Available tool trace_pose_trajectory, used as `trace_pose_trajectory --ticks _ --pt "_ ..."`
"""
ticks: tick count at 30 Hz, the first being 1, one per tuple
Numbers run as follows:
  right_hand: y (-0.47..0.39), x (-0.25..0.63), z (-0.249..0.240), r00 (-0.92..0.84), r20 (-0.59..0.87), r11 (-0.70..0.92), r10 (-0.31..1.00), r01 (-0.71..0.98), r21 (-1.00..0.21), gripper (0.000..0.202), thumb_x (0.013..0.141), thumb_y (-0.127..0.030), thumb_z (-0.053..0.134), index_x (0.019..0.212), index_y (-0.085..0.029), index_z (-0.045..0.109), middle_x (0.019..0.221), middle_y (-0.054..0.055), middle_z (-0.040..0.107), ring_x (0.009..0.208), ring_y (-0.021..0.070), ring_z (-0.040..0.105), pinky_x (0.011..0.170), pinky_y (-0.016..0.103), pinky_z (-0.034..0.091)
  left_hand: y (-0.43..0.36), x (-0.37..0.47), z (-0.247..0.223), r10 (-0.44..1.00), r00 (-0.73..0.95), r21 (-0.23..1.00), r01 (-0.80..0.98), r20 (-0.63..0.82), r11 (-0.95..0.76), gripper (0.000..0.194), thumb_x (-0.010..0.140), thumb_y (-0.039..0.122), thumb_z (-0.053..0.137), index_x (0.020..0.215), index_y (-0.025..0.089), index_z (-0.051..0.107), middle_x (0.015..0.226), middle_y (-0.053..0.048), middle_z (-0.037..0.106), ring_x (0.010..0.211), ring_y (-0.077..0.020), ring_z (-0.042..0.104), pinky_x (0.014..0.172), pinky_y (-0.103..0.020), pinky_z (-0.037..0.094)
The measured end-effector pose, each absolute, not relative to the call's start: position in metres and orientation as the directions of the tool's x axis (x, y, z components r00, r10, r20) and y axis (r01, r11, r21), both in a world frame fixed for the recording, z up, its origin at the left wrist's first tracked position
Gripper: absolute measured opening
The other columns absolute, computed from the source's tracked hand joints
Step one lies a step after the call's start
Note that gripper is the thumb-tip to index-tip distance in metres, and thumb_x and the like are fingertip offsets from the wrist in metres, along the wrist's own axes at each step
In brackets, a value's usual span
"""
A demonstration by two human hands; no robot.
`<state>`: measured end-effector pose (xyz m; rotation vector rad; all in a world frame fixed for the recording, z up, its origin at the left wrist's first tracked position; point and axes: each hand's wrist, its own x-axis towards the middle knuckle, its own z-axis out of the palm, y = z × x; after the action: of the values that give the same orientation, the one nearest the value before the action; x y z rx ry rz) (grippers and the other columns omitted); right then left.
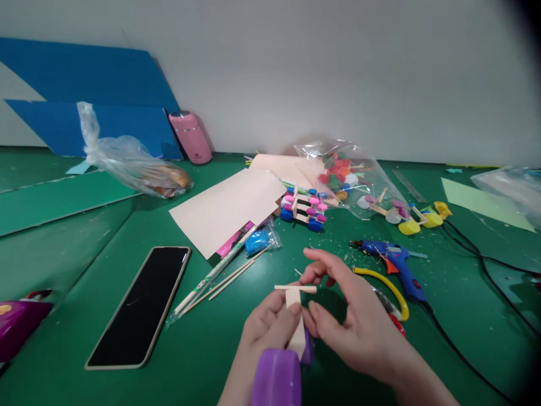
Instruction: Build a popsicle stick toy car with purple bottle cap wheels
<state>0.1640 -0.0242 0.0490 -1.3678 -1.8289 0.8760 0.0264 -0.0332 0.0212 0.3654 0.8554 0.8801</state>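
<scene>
My left hand (270,324) pinches a pale wooden block (297,338) low in the middle of the view, its thumb on top. Across the block's far end lies a short pale stick (295,289). Purple round pieces (276,378) show at the near end of the block, one large and close to the camera. My right hand (346,316) is just to the right, thumb and fingers apart, with nothing seen between them; its thumb is beside the block and stick.
A phone (139,307) lies left, thin sticks (231,280) and a paper sheet (230,208) beyond. A blue glue gun (395,262) with its cable and a yellow-handled tool (391,287) lie right. Small wheeled models (302,210) and a plastic bag (342,175) stand behind.
</scene>
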Motion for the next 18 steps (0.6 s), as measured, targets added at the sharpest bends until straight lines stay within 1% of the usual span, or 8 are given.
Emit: trace_pose_trajectory --ticks 2,5,7,10,13,18 --pt "-0.023 0.171 0.051 -0.233 0.115 0.222 0.966 0.507 -0.833 0.057 0.068 -0.006 0.052 0.121 -0.025 0.04 0.101 0.003 0.056 0.092 0.017 0.054 0.082 0.03 0.044 -0.032 0.025 0.02 0.78 0.378 0.586 -0.516 -0.499 0.625 0.033 0.063 0.032 0.07 0.089 0.012 0.065 0.049 -0.002 0.061 0.037 -0.0077 0.044 0.039 -0.019 0.029" --pt "-0.022 0.18 0.049 -0.283 0.112 0.247 0.953 0.503 -0.828 0.045 0.071 -0.008 0.056 0.112 -0.025 0.05 0.098 0.002 0.057 0.089 0.016 0.055 0.078 0.027 0.046 -0.032 0.025 0.027 0.787 0.359 0.555 -0.564 -0.502 0.611 0.022 0.061 0.03 0.069 0.074 0.012 0.065 0.046 -0.003 0.061 0.046 -0.0126 0.052 0.043 -0.02 0.034" --pt "-0.021 0.183 0.046 -0.329 0.132 0.281 0.935 0.461 -0.842 0.032 0.074 -0.012 0.059 0.104 -0.024 0.057 0.093 0.003 0.057 0.086 0.0154 0.056 0.075 0.026 0.046 -0.034 0.025 0.037 0.764 0.366 0.528 -0.562 -0.531 0.637 0.018 0.065 0.026 0.066 0.075 0.012 0.065 0.049 -0.004 0.062 0.052 -0.0134 0.054 0.046 -0.021 0.036" --pt "-0.019 0.184 0.042 -0.36 0.172 0.313 0.917 0.383 -0.869 0.018 0.077 -0.019 0.06 0.095 -0.023 0.063 0.087 0.002 0.057 0.081 0.0145 0.056 0.071 0.026 0.046 -0.037 0.023 0.053 0.72 0.411 0.492 -0.534 -0.559 0.687 0.019 0.069 0.023 0.063 0.083 0.012 0.065 0.052 -0.004 0.062 0.056 -0.0133 0.054 0.05 -0.021 0.037" --pt "-0.017 0.183 0.038 -0.332 0.225 0.335 0.916 0.323 -0.885 0.012 0.076 -0.021 0.063 0.088 -0.022 0.067 0.08 0.001 0.057 0.075 0.0131 0.056 0.067 0.024 0.045 -0.039 0.021 0.06 0.683 0.459 0.448 -0.524 -0.568 0.725 0.015 0.071 0.023 0.062 0.082 0.013 0.064 0.053 -0.003 0.06 0.061 -0.0145 0.054 0.055 -0.021 0.038" --pt "-0.014 0.184 0.034 -0.316 0.304 0.385 0.899 0.241 -0.891 0.007 0.074 -0.024 0.066 0.08 -0.023 0.069 0.073 0.0 0.058 0.069 0.0126 0.055 0.063 0.024 0.044 -0.041 0.02 0.056 0.684 0.533 0.425 -0.538 -0.498 0.728 0.012 0.075 0.02 0.057 0.081 0.012 0.064 0.053 -0.004 0.061 0.064 -0.0155 0.056 0.057 -0.022 0.038"
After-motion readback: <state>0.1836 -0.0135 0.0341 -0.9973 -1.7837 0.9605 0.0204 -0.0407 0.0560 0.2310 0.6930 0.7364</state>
